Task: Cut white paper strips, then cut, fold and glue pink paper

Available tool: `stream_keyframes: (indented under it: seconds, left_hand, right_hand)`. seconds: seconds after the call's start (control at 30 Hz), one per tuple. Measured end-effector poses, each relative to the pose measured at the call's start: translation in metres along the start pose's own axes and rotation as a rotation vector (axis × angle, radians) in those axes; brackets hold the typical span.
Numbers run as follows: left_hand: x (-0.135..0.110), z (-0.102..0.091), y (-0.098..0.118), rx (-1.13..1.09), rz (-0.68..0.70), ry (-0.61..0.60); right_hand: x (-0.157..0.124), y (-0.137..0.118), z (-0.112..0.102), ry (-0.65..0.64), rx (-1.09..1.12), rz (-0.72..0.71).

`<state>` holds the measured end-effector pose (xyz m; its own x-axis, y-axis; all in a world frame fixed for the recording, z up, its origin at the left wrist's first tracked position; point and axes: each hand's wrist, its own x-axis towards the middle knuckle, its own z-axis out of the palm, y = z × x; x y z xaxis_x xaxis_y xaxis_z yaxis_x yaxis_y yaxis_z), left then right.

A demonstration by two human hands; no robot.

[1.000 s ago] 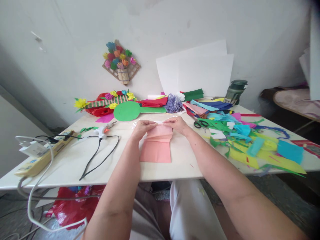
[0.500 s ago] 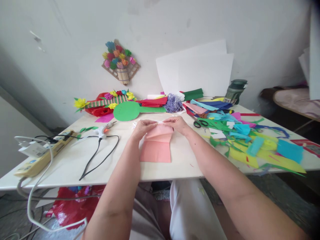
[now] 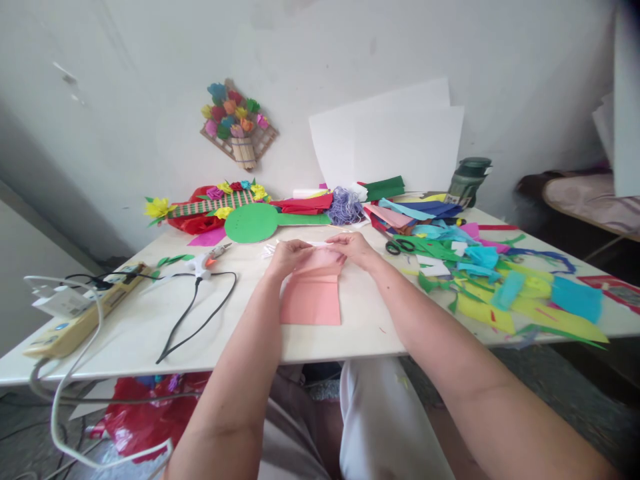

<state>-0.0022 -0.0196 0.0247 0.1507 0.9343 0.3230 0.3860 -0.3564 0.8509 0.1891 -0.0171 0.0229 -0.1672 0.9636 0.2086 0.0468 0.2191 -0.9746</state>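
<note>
A sheet of salmon-pink crepe paper (image 3: 311, 300) lies on the white table, its far edge lifted between my hands. My left hand (image 3: 293, 257) pinches that edge at its left end, fingers closed. At the right end my right hand (image 3: 350, 248) holds the same edge between thumb and fingers. The lifted part looks paler and folds over toward the flat part. Small white sticks (image 3: 269, 251) lie just beyond my left hand.
To the left are a glue gun (image 3: 200, 264) with a black cord and a power strip (image 3: 85, 313). A green round cutout (image 3: 251, 223) and purple yarn (image 3: 346, 205) lie behind. On the right are scissors (image 3: 400, 247), crepe scraps (image 3: 480, 303) and a bottle (image 3: 469, 181).
The lifted part of the pink paper has shifted slightly, and its fold looks different between my fingers. Both hands stay at nearly the same place. The view has turned slightly.
</note>
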Motion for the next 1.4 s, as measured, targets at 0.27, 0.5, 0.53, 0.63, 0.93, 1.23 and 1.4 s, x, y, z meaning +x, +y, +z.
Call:
stream_keyframes:
  seconds: [0.27,0.5,0.53,0.63,0.93,1.23,1.4]
  left_hand:
    - [-0.004,-0.003,0.006,-0.004,0.0,-0.061]
    - [-0.005,-0.004,0.005,-0.066,-0.028,-0.066]
    - [-0.005,-0.004,0.005,-0.075,-0.033,-0.064]
    - [-0.004,-0.003,0.004,-0.104,-0.047,-0.053]
    - [-0.004,-0.003,0.006,-0.133,-0.04,-0.026]
    - [-0.006,-0.004,0.009,-0.154,-0.054,-0.023]
    - [-0.005,-0.004,0.007,-0.201,-0.045,-0.041]
  right_hand:
    - [0.004,0.003,-0.003,-0.061,-0.097,-0.082]
    - [0.005,0.007,-0.005,-0.072,-0.13,-0.104]
    - [0.005,0.007,-0.005,-0.068,-0.126,-0.106]
    - [0.005,0.006,-0.003,-0.057,-0.106,-0.11]
    - [0.006,0.01,-0.003,0.001,-0.14,-0.164]
    - [0.005,0.006,-0.004,-0.006,-0.149,-0.204]
    - [0.003,0.005,-0.004,-0.015,-0.107,-0.188]
